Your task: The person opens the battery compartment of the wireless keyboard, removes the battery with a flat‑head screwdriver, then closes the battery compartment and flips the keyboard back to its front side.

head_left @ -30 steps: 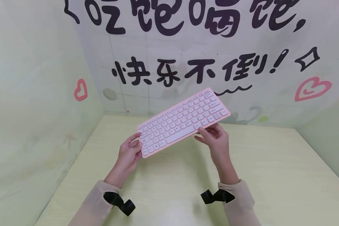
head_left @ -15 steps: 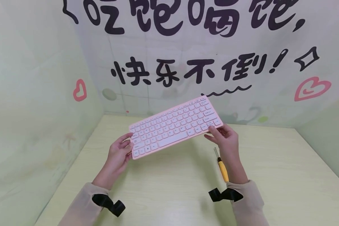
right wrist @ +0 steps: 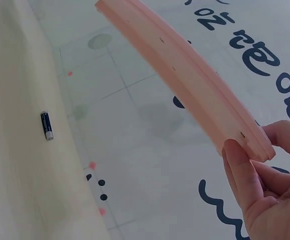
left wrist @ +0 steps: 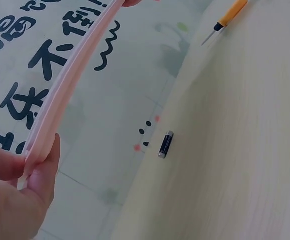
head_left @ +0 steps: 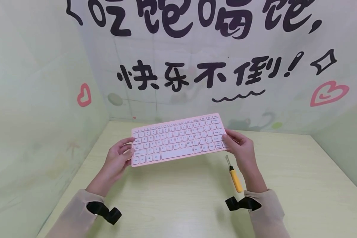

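Note:
A pink keyboard [head_left: 178, 140] with white keys is held up above the table, keys toward the head camera, its right end slightly higher. My left hand [head_left: 116, 156] pinches its left end, thumb at the front edge. At the right end my right hand [head_left: 241, 148] grips the lower corner, thumb over the keys. Both wrist views show the keyboard's pink side, with fingers [right wrist: 241, 172] behind it in the right one. On the table near my right wrist lies a yellow-handled screwdriver [head_left: 236, 179]. A small dark battery [left wrist: 166, 144] lies behind the keyboard, hidden in the head view.
The pale wooden table [head_left: 172, 201] meets a printed back wall [head_left: 178, 49] with black lettering, close behind the keyboard. Side walls [head_left: 47, 115] rise at left and right. A black strap [head_left: 102, 211] with a small block sits on each sleeve.
The keyboard has come down and levelled from a steeper tilt. My left hand has moved left; my right hand has slid outward to the right end. The screwdriver has come into view.

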Action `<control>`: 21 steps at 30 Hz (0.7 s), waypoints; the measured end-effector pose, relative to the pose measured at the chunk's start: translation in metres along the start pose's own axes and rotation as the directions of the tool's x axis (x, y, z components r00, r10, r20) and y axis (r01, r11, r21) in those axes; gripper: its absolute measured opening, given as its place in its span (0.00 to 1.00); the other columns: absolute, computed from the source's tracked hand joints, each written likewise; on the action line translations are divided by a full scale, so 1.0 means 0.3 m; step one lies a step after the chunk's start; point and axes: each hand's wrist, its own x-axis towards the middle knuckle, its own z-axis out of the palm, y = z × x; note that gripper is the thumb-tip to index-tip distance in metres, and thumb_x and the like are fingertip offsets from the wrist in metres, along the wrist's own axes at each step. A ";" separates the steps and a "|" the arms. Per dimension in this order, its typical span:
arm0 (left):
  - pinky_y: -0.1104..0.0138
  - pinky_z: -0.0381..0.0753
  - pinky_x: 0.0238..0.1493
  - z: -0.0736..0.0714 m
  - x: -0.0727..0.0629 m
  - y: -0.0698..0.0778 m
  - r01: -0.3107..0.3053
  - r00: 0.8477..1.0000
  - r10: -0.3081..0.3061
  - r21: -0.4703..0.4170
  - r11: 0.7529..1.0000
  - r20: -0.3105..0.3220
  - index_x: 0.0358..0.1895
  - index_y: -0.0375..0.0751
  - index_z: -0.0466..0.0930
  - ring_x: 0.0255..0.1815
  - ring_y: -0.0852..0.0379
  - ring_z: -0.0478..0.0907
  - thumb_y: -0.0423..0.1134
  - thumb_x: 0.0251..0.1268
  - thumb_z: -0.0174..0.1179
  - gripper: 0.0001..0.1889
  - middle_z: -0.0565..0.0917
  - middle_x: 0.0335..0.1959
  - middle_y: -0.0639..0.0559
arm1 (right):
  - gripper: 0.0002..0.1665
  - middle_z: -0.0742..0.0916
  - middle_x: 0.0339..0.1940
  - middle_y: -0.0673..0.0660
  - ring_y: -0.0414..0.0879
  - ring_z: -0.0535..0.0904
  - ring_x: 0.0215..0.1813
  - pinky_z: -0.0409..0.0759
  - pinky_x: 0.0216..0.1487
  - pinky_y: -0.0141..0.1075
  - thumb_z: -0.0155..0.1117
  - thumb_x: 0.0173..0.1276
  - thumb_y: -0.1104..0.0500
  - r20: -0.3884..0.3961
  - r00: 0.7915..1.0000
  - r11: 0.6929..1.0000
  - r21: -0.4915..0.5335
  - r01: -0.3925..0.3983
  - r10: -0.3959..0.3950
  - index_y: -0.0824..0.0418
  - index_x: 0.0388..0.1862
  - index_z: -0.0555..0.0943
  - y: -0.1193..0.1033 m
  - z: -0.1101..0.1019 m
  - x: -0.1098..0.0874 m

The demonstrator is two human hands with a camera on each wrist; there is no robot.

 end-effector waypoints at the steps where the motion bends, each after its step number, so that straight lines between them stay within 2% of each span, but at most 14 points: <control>1: 0.69 0.80 0.33 0.000 0.001 0.001 -0.004 1.000 0.004 0.010 1.000 0.006 0.63 0.31 0.58 0.35 0.59 0.78 0.23 0.67 0.43 0.21 0.74 0.41 0.48 | 0.26 0.83 0.37 0.50 0.40 0.81 0.33 0.80 0.35 0.30 0.63 0.62 0.61 -0.001 1.000 1.000 -0.018 -0.004 0.004 0.75 0.55 0.72 0.001 -0.005 0.001; 7: 0.69 0.80 0.32 0.002 0.007 0.008 -0.010 0.999 0.009 0.053 0.999 0.033 0.63 0.31 0.57 0.35 0.59 0.78 0.22 0.66 0.43 0.22 0.74 0.41 0.47 | 0.27 0.82 0.38 0.51 0.39 0.81 0.33 0.79 0.35 0.30 0.63 0.62 0.58 0.030 0.998 0.989 -0.139 -0.056 0.061 0.73 0.56 0.73 0.008 -0.031 0.004; 15: 0.68 0.80 0.32 -0.006 0.013 0.004 -0.003 0.997 -0.007 0.140 0.990 0.073 0.64 0.33 0.56 0.34 0.58 0.78 0.23 0.66 0.44 0.23 0.75 0.41 0.47 | 0.27 0.76 0.46 0.61 0.41 0.80 0.35 0.80 0.37 0.32 0.62 0.63 0.58 0.084 0.982 0.948 -0.284 -0.141 0.171 0.69 0.59 0.71 0.021 -0.055 0.009; 21: 0.64 0.81 0.33 -0.020 0.022 -0.010 0.007 0.996 -0.031 0.252 0.968 0.090 0.65 0.36 0.54 0.34 0.55 0.78 0.25 0.66 0.46 0.25 0.73 0.45 0.41 | 0.28 0.76 0.42 0.63 0.43 0.79 0.33 0.80 0.36 0.34 0.61 0.62 0.63 0.124 0.966 0.911 -0.378 -0.164 0.225 0.69 0.61 0.70 0.063 -0.069 0.011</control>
